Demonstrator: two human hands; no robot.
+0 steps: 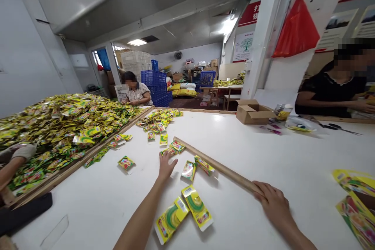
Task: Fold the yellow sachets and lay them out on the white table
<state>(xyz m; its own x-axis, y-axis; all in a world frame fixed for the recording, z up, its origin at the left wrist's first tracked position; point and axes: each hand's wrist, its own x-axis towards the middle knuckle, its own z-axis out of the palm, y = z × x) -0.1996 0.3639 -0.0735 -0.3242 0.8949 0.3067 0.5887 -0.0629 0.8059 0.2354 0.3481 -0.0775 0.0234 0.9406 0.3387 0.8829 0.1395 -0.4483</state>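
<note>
My right hand is closed round the near end of a long wooden stick, which lies slanted over the white table. The stick's far end is beside a small yellow-green packet. My left hand has its thumb spread away, and its fingertips reach onto another packet, partly covered by them. Between my hands are two small open-ended boxes, one upright-looking and one tilted box close to the stick. Nearer me lie two larger yellow boxes, a left box and a right box.
A wooden rail borders a large heap of packets on the left, where a gloved hand of another person works. Further off are a cardboard box, scissors and a seated person. Yellow cartons lie at right.
</note>
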